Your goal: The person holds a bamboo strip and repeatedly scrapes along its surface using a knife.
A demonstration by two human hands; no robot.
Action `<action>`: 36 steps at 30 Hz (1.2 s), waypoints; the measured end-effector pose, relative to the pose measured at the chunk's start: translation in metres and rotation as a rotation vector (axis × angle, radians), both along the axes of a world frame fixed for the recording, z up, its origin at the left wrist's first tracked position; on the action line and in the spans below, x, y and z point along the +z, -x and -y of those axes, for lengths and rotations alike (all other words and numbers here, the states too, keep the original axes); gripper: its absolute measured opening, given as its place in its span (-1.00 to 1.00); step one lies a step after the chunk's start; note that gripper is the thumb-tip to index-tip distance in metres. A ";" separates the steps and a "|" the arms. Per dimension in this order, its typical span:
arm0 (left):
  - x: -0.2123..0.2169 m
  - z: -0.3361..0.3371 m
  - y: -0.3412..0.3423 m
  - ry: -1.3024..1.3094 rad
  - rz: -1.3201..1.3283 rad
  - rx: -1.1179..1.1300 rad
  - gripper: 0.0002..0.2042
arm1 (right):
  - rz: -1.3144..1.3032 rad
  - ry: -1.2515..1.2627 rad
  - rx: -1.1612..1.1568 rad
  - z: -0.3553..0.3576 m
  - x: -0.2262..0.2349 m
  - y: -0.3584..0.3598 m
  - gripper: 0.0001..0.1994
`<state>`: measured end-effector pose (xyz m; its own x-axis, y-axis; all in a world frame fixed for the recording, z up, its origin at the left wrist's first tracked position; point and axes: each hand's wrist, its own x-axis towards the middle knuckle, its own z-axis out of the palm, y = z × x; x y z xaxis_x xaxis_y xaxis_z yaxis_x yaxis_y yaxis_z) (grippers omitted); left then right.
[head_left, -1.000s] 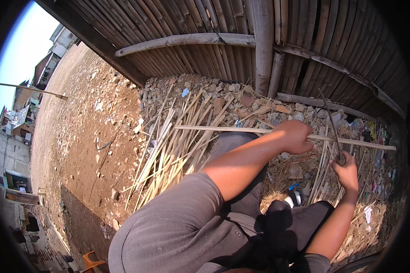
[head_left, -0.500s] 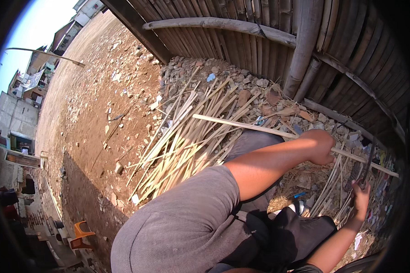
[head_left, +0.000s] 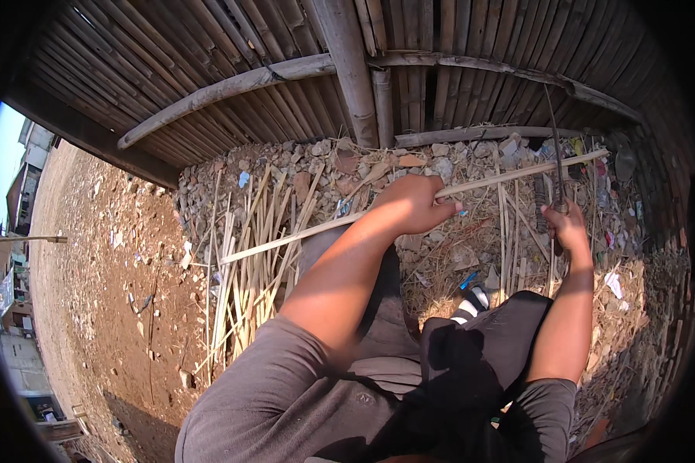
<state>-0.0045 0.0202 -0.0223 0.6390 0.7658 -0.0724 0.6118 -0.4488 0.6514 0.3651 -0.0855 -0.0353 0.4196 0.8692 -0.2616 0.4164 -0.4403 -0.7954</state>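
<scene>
Bamboo strip (head_left: 517,174), long, pale, likely light, stiff yet springy, splintery at edges. Head view: left hand (head_left: 413,204) fisted round strip mid-length, strip lying across view above rubble. Right hand (head_left: 565,224) closed on thin dark blade (head_left: 554,139), upright, near strip's far end. Best grip: mid-length, wrapped. Ground: stony rubble (head_left: 347,166), loose bamboo slats (head_left: 255,255), dirt yard (head_left: 108,255); bamboo fence (head_left: 286,46) close behind.

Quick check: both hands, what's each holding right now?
Left hand: closed on the bamboo strip.
Right hand: closed on a dark blade.
</scene>
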 end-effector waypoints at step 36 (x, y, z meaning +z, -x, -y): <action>0.004 0.017 -0.018 -0.069 0.066 0.115 -0.56 | 0.360 -0.053 0.149 0.013 0.011 0.032 -0.26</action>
